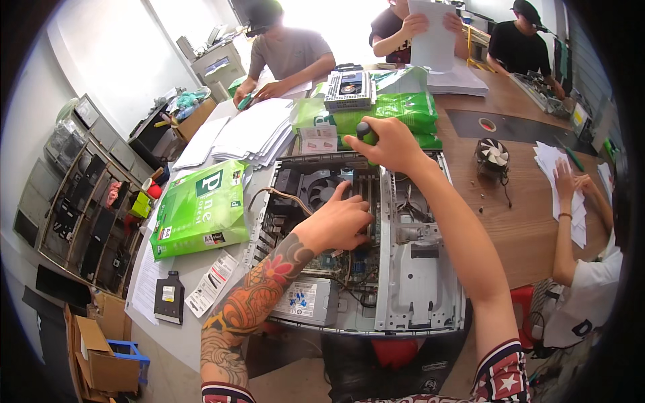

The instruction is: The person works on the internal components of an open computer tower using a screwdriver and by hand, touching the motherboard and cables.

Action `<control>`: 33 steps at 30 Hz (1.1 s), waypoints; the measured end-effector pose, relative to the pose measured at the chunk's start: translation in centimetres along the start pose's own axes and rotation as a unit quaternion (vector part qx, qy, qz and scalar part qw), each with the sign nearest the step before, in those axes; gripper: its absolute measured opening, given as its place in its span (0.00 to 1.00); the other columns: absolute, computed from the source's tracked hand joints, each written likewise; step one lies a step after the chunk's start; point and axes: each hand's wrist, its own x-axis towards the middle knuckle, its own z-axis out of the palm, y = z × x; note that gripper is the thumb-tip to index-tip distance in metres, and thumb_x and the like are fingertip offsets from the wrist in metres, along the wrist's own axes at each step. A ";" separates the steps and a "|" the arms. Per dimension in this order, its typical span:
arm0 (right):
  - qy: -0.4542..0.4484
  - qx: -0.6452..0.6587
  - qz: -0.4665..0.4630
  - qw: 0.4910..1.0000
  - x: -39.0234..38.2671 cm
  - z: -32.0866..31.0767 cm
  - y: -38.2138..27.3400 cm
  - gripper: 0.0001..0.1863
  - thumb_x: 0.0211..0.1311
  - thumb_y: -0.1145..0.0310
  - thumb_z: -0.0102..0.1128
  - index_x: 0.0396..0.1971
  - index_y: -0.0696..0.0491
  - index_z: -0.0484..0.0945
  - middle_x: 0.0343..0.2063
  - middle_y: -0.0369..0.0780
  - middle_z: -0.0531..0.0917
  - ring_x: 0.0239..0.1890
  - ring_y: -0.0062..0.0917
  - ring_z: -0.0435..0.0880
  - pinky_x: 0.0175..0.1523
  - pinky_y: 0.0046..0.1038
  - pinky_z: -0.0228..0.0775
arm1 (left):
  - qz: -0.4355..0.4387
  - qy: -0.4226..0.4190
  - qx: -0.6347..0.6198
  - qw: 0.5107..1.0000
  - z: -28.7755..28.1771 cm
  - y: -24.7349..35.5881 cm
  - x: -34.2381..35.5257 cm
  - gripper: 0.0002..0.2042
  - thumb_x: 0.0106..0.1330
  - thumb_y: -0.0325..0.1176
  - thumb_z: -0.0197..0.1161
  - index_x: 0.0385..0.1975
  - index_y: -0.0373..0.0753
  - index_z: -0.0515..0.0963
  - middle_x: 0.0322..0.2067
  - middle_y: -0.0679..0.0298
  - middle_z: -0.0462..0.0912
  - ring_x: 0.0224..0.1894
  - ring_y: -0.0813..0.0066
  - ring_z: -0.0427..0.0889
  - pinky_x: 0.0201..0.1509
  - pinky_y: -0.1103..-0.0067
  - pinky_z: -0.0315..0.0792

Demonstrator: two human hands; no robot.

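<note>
An open desktop computer case (416, 289) lies in front of me with a power supply (302, 299), circuit board (346, 258) and black cooling fan (312, 195). My left hand (339, 218), on a tattooed forearm, reaches into the case beside the fan, fingers apart and bent over the inner parts; its fingertips are partly hidden. My right hand (393, 148) is closed round a green-and-black screwdriver handle (367, 133), held upright above the back of the case. The screwdriver's tip is hidden behind that hand and the case edge.
Green paper packs (201, 228) and paper stacks (255, 134) lie left and behind. A loose cooler (492, 159) and tape roll (488, 125) are on the table's right. Co-workers (289, 54) sit opposite; another's hands (564, 181) handle papers at right. A boxed drive unit (349, 87) tops the packs.
</note>
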 end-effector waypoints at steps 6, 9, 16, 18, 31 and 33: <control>0.001 0.007 0.010 1.000 0.0 0.1 0.0 0.23 0.60 0.51 0.68 0.25 0.60 0.78 0.17 0.47 0.79 0.22 0.44 0.79 0.33 0.37 0.71 | 0.009 -0.024 0.017 1.000 0.1 0.0 0.0 0.08 0.60 0.38 0.65 0.26 0.41 0.82 0.31 0.66 0.78 0.49 0.67 0.77 0.74 0.46 0.47; 0.007 0.000 -0.010 1.000 0.2 0.1 0.2 0.23 0.60 0.51 0.68 0.26 0.60 0.79 0.17 0.47 0.79 0.22 0.43 0.79 0.33 0.37 0.71 | 0.006 -0.019 -0.001 1.000 -0.1 0.0 0.0 0.08 0.60 0.38 0.65 0.25 0.41 0.83 0.31 0.65 0.79 0.49 0.67 0.78 0.74 0.45 0.47; 0.011 -0.001 -0.009 1.000 0.3 -0.1 0.3 0.23 0.60 0.51 0.69 0.26 0.60 0.80 0.16 0.47 0.79 0.21 0.42 0.79 0.33 0.37 0.71 | 0.001 -0.030 -0.023 0.999 -0.5 0.1 0.2 0.07 0.61 0.38 0.66 0.31 0.42 0.83 0.30 0.66 0.81 0.47 0.67 0.79 0.74 0.45 0.46; 0.005 0.002 -0.006 1.000 0.3 0.0 0.2 0.23 0.59 0.51 0.69 0.26 0.60 0.80 0.16 0.47 0.79 0.21 0.43 0.80 0.32 0.37 0.71 | 0.005 -0.002 -0.038 0.999 0.2 -0.3 0.1 0.07 0.61 0.39 0.66 0.32 0.43 0.83 0.30 0.67 0.81 0.47 0.67 0.79 0.74 0.45 0.46; 0.022 0.001 -0.029 0.999 0.3 0.4 0.6 0.23 0.60 0.51 0.68 0.24 0.59 0.78 0.14 0.46 0.78 0.19 0.40 0.79 0.31 0.36 0.70 | -0.006 -0.035 -0.018 0.999 -0.1 0.1 0.3 0.07 0.59 0.38 0.66 0.35 0.47 0.86 0.33 0.68 0.85 0.47 0.68 0.80 0.73 0.42 0.44; 0.011 0.004 -0.028 1.000 0.3 0.3 0.4 0.22 0.60 0.51 0.68 0.24 0.58 0.78 0.14 0.45 0.77 0.19 0.39 0.79 0.31 0.36 0.70 | -0.006 -0.035 -0.018 0.999 0.0 0.1 0.3 0.07 0.59 0.38 0.66 0.35 0.47 0.86 0.34 0.68 0.85 0.48 0.69 0.81 0.73 0.42 0.44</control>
